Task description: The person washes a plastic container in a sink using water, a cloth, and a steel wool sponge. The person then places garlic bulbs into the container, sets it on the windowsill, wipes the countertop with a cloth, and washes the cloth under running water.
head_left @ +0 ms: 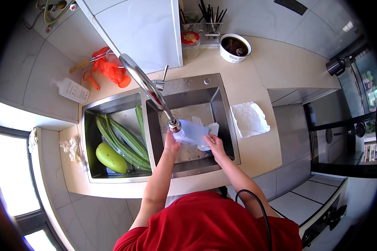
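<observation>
Over the right sink basin (188, 169), a pale, translucent sheet-like piece (193, 132), perhaps plastic, is held below the faucet (148, 85). My left hand (171, 143) grips its left end, close to the faucet's spout, and the fingers are partly hidden by it. At its right edge my right hand (215, 146) pinches it between thumb and fingers. Crumpled white pieces (213, 127) lie on the basin floor behind and under it. A green, rounded gourd (111, 158) and several long ridged gourds (127, 140) rest in the left basin (92, 178).
A white crumpled sheet (250, 119) lies on the counter right of the sink. Behind stand a white bowl (235, 48) of dark contents and a red-lidded jar (190, 44). Left of the faucet are a white bottle (72, 90), an orange peeler (90, 79) and an orange bag (109, 69).
</observation>
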A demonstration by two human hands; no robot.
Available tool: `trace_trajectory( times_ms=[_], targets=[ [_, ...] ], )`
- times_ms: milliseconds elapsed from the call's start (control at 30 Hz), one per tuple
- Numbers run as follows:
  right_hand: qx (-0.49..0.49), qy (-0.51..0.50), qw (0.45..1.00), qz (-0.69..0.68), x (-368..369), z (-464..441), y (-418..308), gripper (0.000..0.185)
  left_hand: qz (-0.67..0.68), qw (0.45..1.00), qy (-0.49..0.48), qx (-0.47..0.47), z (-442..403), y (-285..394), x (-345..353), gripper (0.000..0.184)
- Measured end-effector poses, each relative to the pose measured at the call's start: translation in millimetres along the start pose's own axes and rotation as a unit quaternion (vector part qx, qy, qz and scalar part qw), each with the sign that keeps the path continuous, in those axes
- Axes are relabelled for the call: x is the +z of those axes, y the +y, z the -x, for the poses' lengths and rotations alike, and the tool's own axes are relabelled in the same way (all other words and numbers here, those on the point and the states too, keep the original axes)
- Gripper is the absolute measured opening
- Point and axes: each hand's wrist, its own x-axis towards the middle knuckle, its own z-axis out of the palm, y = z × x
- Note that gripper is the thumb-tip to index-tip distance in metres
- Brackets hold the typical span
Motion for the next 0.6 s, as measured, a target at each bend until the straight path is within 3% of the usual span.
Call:
trace_trajectory(
  times_ms=[167,300,400,467,600],
  targets=[
    [0.02,0.008,0.998,-0.053,5,-3,9,0.038,-0.061,0.995,-0.079,-0.031,36,-26,36,0.054],
    [0.027,0.011,0.997,-0.065,12,-3,5,0.034,-0.115,0.991,-0.064,-0.026,51,-38,52,0.055],
    [0.032,0.019,0.996,-0.082,14,-4,4,0.036,-0.227,0.968,-0.104,0.0,58,-40,61,0.061],
    [-0.004,0.038,0.999,0.008,15,-10,11,0.039,-0.243,0.961,-0.133,0.004,58,-40,63,0.063],
    [-0.043,0.049,0.996,0.058,19,-1,0,0.04,-0.233,0.961,-0.15,0.004,64,-44,61,0.06]
  ],
)
